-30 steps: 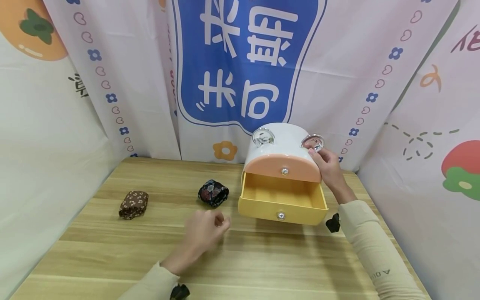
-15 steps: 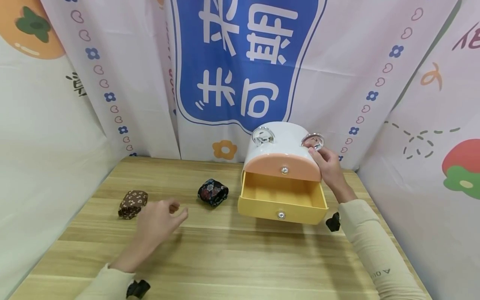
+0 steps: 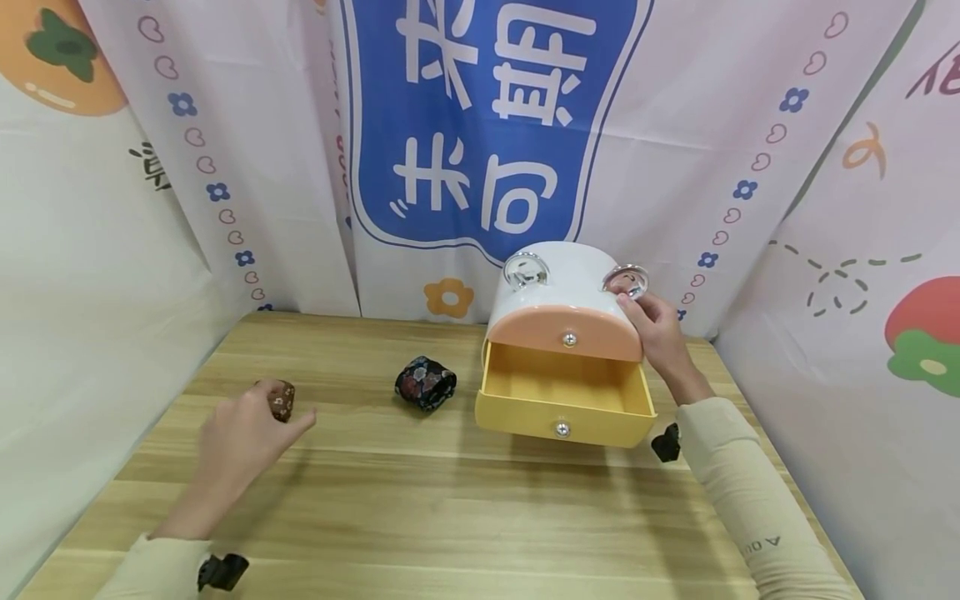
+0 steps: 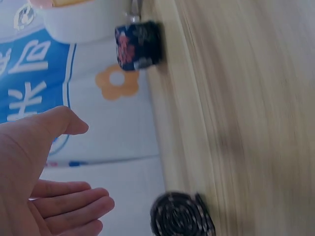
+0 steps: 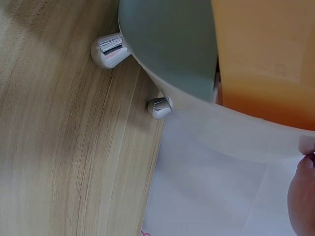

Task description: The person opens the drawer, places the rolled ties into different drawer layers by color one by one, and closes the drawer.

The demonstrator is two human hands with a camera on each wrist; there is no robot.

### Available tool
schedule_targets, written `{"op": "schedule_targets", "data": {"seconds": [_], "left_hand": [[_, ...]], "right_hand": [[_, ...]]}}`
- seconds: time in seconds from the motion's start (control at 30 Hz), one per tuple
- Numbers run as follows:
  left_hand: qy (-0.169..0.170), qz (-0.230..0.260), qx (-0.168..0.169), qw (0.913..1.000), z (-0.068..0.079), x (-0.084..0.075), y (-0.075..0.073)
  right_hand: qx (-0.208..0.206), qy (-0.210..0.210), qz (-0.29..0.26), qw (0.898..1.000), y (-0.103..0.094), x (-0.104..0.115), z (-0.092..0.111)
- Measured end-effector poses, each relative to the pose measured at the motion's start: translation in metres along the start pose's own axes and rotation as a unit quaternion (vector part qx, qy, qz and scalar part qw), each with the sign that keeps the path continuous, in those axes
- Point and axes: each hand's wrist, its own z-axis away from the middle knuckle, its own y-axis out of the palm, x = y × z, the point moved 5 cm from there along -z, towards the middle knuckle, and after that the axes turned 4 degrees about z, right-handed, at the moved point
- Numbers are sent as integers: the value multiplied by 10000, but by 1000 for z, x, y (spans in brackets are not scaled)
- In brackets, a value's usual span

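My left hand [image 3: 243, 437] is over the left side of the table, thumb and fingers spread apart. Partly hidden behind it lies a brown flowered roll of cloth [image 3: 283, 402], its spiral end [image 4: 178, 216] showing in the left wrist view, apart from the fingers. A dark flowered roll of cloth [image 3: 425, 383] lies further right. My right hand [image 3: 660, 337] grips the right side of a white mini drawer cabinet [image 3: 573, 275], right below its silver ear. The yellow drawer [image 3: 566, 421] is pulled out, with nothing seen inside, while the orange drawer [image 3: 532, 329] above is closed.
The wooden table [image 3: 420, 517] meets a printed curtain [image 3: 315, 233] at its back edge, and more cloth hangs at both sides. Silver feet [image 5: 112, 50] hold the cabinet up off the tabletop. My right sleeve [image 3: 738, 483] reaches along the right side.
My left hand has swept left, from in front of the dark roll to the brown roll, and its fingers have spread. My right hand stays on the cabinet.
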Motion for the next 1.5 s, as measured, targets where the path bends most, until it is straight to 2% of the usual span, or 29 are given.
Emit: {"op": "schedule_targets", "data": {"seconds": [0.33, 0.83, 1.0, 1.5], "left_hand": [[-379, -35, -55, 9993, -11, 38, 0], [-1245, 148, 568, 9905, -13, 81, 30], [-1393, 243, 628, 9880, -14, 88, 38], [-1317, 422, 253, 9901, -18, 93, 47]], "right_hand": [[-71, -67, -23, 9999, -1, -1, -1], [-125, -54, -48, 9999, 1, 1, -1], [-153, -55, -65, 9998, 0, 0, -1], [-150, -93, -186, 9997, 0, 0, -1]]}}
